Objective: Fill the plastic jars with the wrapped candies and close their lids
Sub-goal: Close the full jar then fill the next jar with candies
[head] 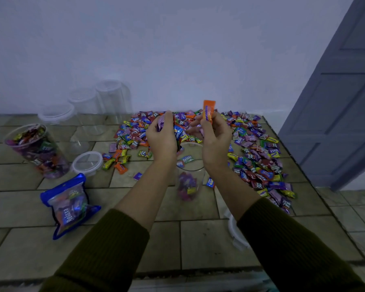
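Presently both forearms reach fwd from dark olive sleeves, hands raised above a clear open jar standing on the surface. Left hand is curled, palm twd camera, fingers closed on a bunch of purple-wrapped candies. Right hand pinches an orange candy stick upright between thumb and fingers; poss. more wrappers in the palm, cannot confirm. Jar under the hands holds a shallow layer of candies at bottom, no lid on.

Surface is tiled, beige-brown w/ dark grout. Loose wrapped candies spread in a wide arc behind and right of the jar. At left: a tilted jar nearly full, no lid; a clear lid flat just beside it; a blue Relaxa bag near front. Three empty jars stand in a row twd the wall, rims white. Another lid is partly hidden by right forearm. Grey panelled door at right.
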